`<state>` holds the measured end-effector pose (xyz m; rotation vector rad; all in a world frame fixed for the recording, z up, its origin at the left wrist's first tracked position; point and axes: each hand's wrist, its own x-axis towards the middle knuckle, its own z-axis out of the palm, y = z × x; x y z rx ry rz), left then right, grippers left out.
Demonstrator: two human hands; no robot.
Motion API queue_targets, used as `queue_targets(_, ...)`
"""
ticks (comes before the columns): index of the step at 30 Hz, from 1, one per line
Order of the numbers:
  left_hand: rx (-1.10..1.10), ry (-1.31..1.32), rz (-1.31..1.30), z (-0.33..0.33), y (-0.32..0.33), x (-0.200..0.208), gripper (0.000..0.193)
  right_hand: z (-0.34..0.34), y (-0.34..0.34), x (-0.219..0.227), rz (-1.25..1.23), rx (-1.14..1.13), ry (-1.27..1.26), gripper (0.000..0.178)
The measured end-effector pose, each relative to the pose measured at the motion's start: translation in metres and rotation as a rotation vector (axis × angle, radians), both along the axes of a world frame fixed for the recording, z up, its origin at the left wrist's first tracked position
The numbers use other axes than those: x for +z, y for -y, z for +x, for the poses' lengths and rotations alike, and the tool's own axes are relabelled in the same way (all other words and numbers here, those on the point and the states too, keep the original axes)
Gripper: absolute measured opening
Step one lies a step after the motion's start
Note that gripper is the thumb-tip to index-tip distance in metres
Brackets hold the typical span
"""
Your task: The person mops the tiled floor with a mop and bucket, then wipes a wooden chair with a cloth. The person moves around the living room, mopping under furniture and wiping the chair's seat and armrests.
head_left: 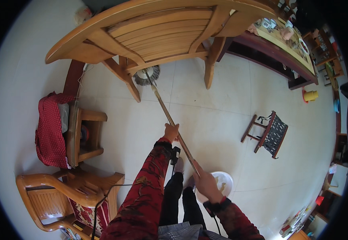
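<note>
The left arm reaches far forward in its red sleeve, the left hand [171, 132] closed around the middle of the mop [164, 108]'s pole; the right arm is bent closer to the body, the right hand [208, 187] clasping the pole near its upper end. The pole slants away beyond the left fingers to the round gray mop head [154, 74], on the pale floor [206, 120], partly hidden under the wooden chair [162, 36]'s edge.
</note>
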<state>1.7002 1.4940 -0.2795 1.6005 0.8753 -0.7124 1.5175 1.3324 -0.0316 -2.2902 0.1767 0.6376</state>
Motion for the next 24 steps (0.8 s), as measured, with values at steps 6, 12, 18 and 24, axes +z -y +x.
queue_targets(6,-1.246,0.396,0.269,-0.054,0.059,-0.041,0.055,-0.048,0.054,-0.008,-0.021,-0.069,-0.079,0.056)
queue_targets(12,-1.082,0.393,0.072,-0.301,0.147,0.052,0.053,-0.248,0.086,0.108,-0.061,-0.419,-0.393,0.046)
queue_targets(18,-0.635,-0.361,-0.550,-0.353,0.169,0.139,0.023,-0.297,0.105,0.170,-0.015,-0.730,-0.623,0.042)
queue_targets(24,-0.397,0.029,-0.484,-0.218,0.188,0.077,0.044,-0.200,0.135,0.132,-0.190,-0.163,-0.507,0.060)
